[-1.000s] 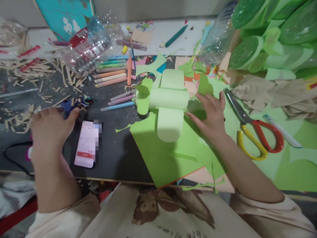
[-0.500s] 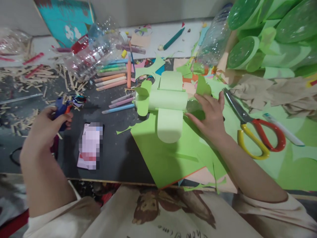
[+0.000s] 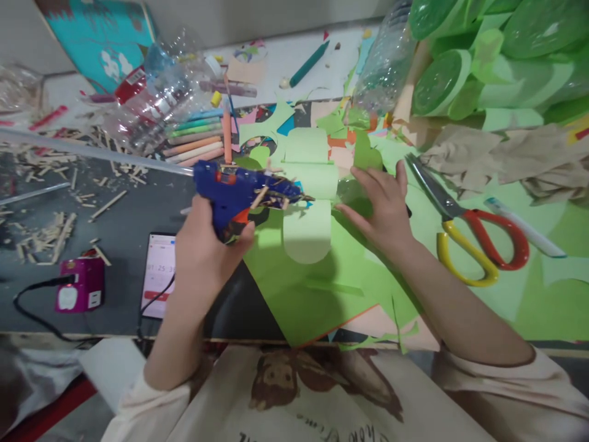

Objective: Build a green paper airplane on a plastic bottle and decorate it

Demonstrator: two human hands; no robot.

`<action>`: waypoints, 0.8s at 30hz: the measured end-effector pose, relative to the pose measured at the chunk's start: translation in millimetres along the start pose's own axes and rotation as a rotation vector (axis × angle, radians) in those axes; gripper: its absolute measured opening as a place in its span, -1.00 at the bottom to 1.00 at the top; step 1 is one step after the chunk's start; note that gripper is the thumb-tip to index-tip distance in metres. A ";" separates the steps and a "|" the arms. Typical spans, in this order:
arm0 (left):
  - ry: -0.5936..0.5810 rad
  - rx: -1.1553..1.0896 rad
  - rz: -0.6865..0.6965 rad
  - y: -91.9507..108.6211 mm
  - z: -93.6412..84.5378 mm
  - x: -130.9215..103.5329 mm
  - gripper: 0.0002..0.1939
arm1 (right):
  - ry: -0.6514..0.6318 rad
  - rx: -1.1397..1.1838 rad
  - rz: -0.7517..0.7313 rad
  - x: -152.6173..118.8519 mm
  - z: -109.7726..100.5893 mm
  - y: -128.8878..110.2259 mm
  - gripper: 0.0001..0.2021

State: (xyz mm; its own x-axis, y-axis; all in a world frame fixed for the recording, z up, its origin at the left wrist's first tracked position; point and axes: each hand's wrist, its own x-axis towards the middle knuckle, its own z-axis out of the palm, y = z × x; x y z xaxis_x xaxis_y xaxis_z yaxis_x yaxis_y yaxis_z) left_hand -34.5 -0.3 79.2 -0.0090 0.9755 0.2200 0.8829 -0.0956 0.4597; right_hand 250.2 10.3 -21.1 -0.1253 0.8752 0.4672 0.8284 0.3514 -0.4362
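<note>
Within left grip (image 3: 202, 242); glue gun (image 3: 225, 191)

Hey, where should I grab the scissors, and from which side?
Take the scissors by the red handle and yellow handle, probably from the near right side: they lie toward you, spread apart, while the blades point away, tips beside your right hand.

Centre: we see a glue gun (image 3: 230, 199), smooth blue plastic, rough wood splinters (image 3: 262, 195) about its nose (image 3: 291, 191); below, matt green paper (image 3: 294, 301). Right: scissors (image 3: 450, 209), shiny metal blades (image 3: 431, 185), glossy plastic handles (image 3: 473, 218). Upper left: we note a clear, glossy plastic bottle (image 3: 151, 101).
</note>
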 end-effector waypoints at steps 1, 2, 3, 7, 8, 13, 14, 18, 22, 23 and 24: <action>0.013 0.001 0.028 2.9 6.1 -0.6 -0.51 | 0.003 -0.003 -0.002 0.1 0.1 -0.2 -0.45; 0.025 -0.002 0.058 4.3 11.5 -1.2 -0.52 | 0.002 -0.007 -0.001 0.3 0.2 -0.5 -0.45; 0.036 -0.004 0.079 4.6 16.1 -1.8 -0.53 | -0.004 -0.009 0.003 0.4 0.3 -0.8 -0.45; 0.047 -0.001 0.110 0.9 28.9 -3.9 -0.51 | -0.023 0.007 0.016 0.9 0.1 -1.5 -0.44; 0.053 0.003 0.117 0.2 31.1 -4.3 -0.51 | -0.026 0.007 0.018 0.9 0.1 -1.5 -0.44; 0.047 0.018 0.146 -0.7 37.7 -5.9 -0.54 | -0.023 -0.009 0.007 0.6 0.1 -1.1 -0.42; 0.038 0.018 0.145 -0.7 38.2 -6.2 -0.56 | -0.022 -0.001 0.002 0.6 0.0 -1.0 -0.42; 0.022 0.020 0.136 0.0 38.6 -7.6 -0.58 | -0.031 0.011 -0.005 0.9 -0.4 -0.8 -0.43; 0.080 0.045 0.131 1.8 38.2 -8.5 -0.60 | -0.041 0.003 0.005 1.0 -1.0 -0.2 -0.44; 0.089 0.045 0.130 1.9 37.8 -8.6 -0.59 | -0.044 0.001 0.008 1.0 -1.1 -0.1 -0.44; 0.091 0.041 0.129 1.7 37.3 -8.7 -0.59 | -0.044 -0.002 0.012 1.0 -1.1 -0.1 -0.43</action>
State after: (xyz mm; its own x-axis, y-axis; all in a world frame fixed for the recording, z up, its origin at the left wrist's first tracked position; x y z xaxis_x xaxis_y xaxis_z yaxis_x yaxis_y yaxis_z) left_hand -15.4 -1.5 46.0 0.0647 0.9335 0.3527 0.8979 -0.2087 0.3876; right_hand 250.5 10.8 -19.7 -0.1391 0.8934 0.4273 0.8309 0.3400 -0.4405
